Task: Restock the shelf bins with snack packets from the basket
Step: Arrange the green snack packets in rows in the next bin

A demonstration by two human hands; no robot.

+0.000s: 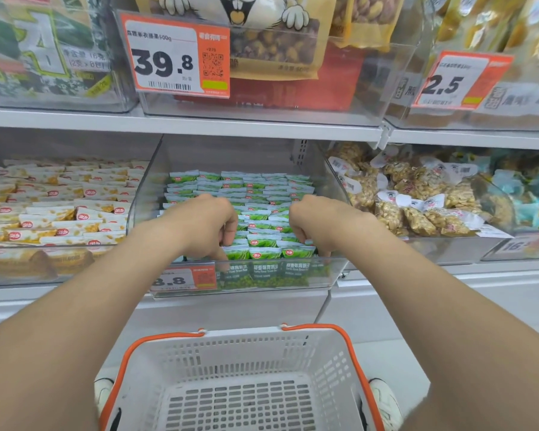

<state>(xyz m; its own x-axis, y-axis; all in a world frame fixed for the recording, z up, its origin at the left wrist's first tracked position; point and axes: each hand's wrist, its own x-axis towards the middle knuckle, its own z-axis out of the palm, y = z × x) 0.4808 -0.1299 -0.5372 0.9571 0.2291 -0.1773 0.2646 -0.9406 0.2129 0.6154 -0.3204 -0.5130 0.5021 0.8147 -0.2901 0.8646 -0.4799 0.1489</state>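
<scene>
Basket [249,340]; left hand [206,227], right hand [319,225] (among packets [263,241])

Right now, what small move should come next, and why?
Probably draw both hands out of the bin: the left hand and right hand have fingertips down among the front green packets, the bin looks well filled, and the visible part of the basket holds no packets.

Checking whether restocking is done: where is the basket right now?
In the head view, the white basket is at bottom centre, directly below the clear bin of green packets.
</scene>
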